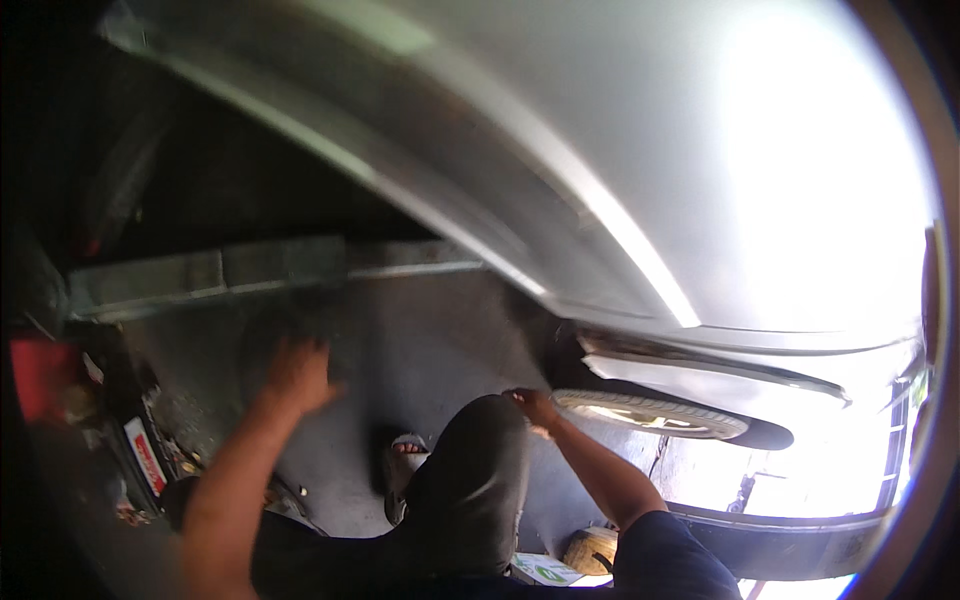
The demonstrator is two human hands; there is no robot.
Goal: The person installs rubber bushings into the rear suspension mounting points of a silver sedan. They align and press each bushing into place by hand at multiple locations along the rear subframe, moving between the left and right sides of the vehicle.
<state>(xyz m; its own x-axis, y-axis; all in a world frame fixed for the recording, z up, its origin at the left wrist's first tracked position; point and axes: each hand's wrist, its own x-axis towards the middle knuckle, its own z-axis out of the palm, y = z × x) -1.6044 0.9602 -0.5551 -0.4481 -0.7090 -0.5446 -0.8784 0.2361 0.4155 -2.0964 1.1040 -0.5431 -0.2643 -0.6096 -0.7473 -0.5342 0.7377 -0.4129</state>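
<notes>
The right hand is seen resting on the raised knee, fingers curled loosely with nothing gripped, just beside the tyre under the car's silver body. The left hand is extended forward, blurred, fingers spread open and empty above the grey concrete floor. Farther off, a concrete ledge is seen at the floor's edge.

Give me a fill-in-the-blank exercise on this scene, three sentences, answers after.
1. The left hand is spread with fingers ____ over the concrete floor.
2. The right hand rests beside the car's ____, on the raised knee.
3. The foot on the floor wears a ____.

Missing words: open; tyre; sandal
</notes>
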